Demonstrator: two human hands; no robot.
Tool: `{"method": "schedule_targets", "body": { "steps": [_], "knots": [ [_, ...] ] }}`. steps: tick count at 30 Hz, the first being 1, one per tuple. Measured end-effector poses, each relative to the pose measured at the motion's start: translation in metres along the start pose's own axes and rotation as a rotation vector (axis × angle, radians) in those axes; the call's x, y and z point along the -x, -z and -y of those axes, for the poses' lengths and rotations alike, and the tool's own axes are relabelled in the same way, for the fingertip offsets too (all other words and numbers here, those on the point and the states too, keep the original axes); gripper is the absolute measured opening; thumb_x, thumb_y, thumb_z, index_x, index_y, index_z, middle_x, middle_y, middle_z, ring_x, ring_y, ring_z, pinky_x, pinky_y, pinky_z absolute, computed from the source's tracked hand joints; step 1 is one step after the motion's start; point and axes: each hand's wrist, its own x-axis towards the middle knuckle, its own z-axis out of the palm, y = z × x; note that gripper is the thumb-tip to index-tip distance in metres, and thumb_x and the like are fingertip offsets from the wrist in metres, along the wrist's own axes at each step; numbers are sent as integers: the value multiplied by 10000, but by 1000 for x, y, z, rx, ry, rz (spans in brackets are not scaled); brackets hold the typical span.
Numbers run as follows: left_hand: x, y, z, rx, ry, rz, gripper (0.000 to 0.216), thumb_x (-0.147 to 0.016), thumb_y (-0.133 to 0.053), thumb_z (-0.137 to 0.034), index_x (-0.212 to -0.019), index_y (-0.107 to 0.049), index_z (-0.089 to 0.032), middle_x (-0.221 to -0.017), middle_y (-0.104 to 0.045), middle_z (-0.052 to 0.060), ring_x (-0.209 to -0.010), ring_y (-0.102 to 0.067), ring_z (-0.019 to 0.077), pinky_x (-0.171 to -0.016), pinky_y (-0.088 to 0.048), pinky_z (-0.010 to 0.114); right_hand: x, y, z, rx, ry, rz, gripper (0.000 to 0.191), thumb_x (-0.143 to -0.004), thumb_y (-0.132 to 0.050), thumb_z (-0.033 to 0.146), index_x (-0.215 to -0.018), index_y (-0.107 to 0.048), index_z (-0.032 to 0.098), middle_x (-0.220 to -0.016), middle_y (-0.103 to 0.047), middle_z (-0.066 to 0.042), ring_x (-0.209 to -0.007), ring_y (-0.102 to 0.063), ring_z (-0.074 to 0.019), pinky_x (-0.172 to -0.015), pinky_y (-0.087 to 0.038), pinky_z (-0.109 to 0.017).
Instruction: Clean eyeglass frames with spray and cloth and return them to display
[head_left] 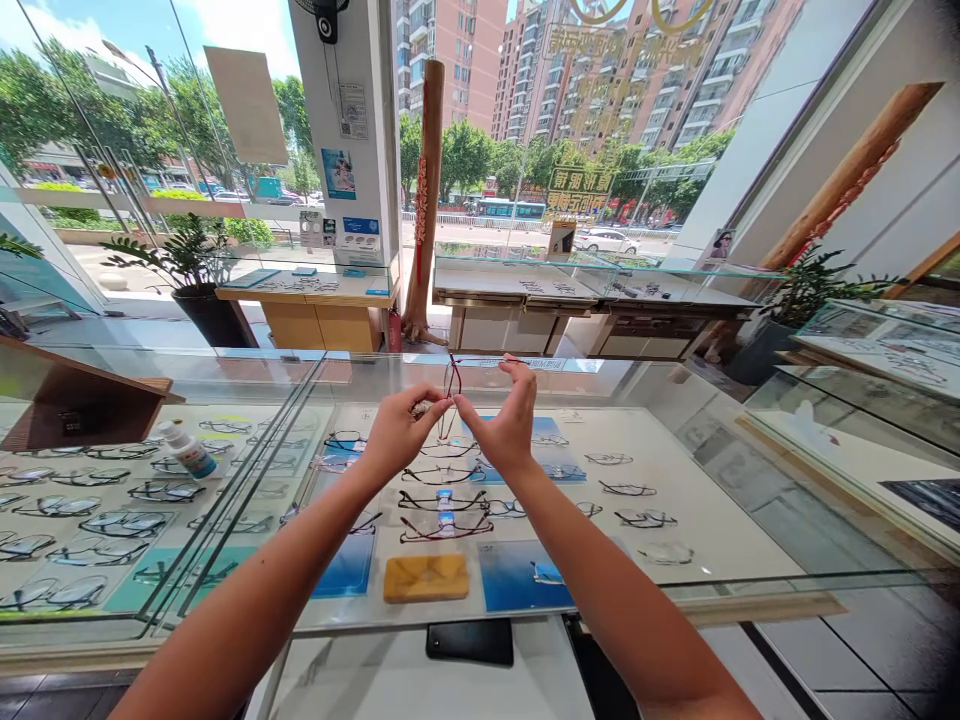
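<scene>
Both of my hands are raised above the glass display case point(697, 450), holding up a thin dark-red pair of eyeglasses point(454, 372). My left hand point(405, 428) pinches the frame near its middle, with a small pale thing, perhaps a cloth, showing at the curled fingers. My right hand point(504, 415) touches the frame with its thumb, while its fingers reach up along a red temple arm. The fingertips of the two hands nearly meet. Which exact part of the frame each one grips is too small to tell.
Rows of eyeglasses point(442, 502) lie inside the case. A mustard-yellow case point(425, 578) and a black phone point(470, 642) are nearer to me. On the left are a white bottle point(187, 449) and a brown wooden stand point(75, 400). More display counters point(517, 290) line the window.
</scene>
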Motion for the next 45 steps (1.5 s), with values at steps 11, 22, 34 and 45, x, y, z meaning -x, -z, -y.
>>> {"method": "schedule_targets", "body": {
  "steps": [11,22,34,45],
  "knots": [
    [1,0,-2,66,1,-152,285,-996,-709,-484,-941,-770,-211,-903,-813,24,-692,-613,142,-663,-444,279,1,2,-2,37,38,75,623,-805,-617,91,-1393,-474,239,-1475,-584,-181,-1403,-566,-365,-1176,-486,-629],
    [1,1,-3,124,26,-160,261,-996,-705,-474,-968,-755,-220,-1025,-826,51,-852,-698,188,-764,-517,305,4,4,12,-28,91,290,571,-857,-630,175,-1421,-564,224,-1434,-677,-145,-1346,-595,-365,-1147,-480,-587],
    [-1,1,-4,140,-101,-65,168,-989,-719,-379,-946,-775,-227,-1032,-696,64,-995,-657,215,-919,-517,352,8,-1,27,-311,32,334,229,-1045,-710,326,-1250,-683,225,-1182,-789,-95,-1115,-744,-257,-975,-608,-414],
    [-12,16,1,234,191,-89,317,-958,-664,-539,-1025,-686,-230,-802,-615,-4,-637,-505,142,-609,-428,281,6,0,21,-259,-2,261,234,-1082,-658,358,-1281,-711,248,-1241,-816,-93,-1165,-753,-274,-1040,-596,-476]
  ]
}}
